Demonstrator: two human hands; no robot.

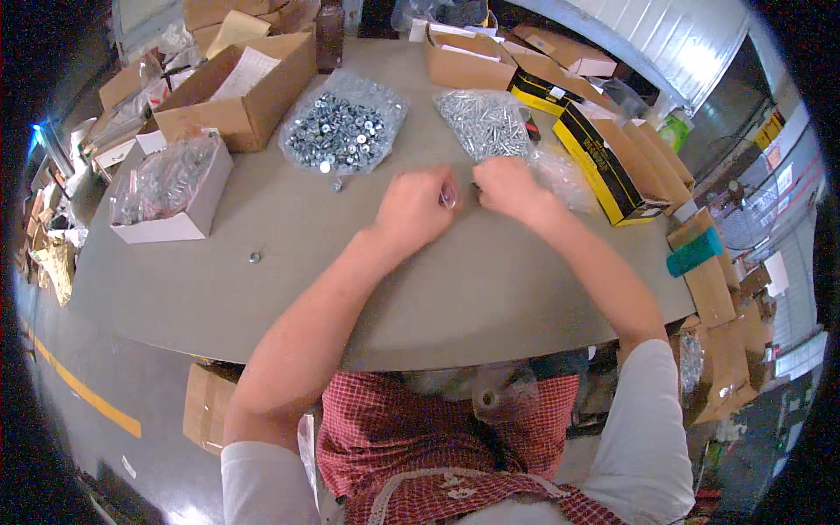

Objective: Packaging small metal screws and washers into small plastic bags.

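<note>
My left hand is closed above the middle of the table, and a bit of clear plastic, apparently a small bag, shows at its thumb side. Just to the right, my right hand is closed in a pinch; what its fingertips hold is too small to make out. Beyond the right hand lies an open clear bag of silver screws. To the far left of the hands, another clear bag holds many round metal nuts. One loose nut sits by that bag, another nut nearer the left.
A white box of bagged hardware stands on the table's left, with a cardboard box behind it. Yellow-and-black boxes line the right side beside crumpled clear plastic. A teal roll lies off the right edge.
</note>
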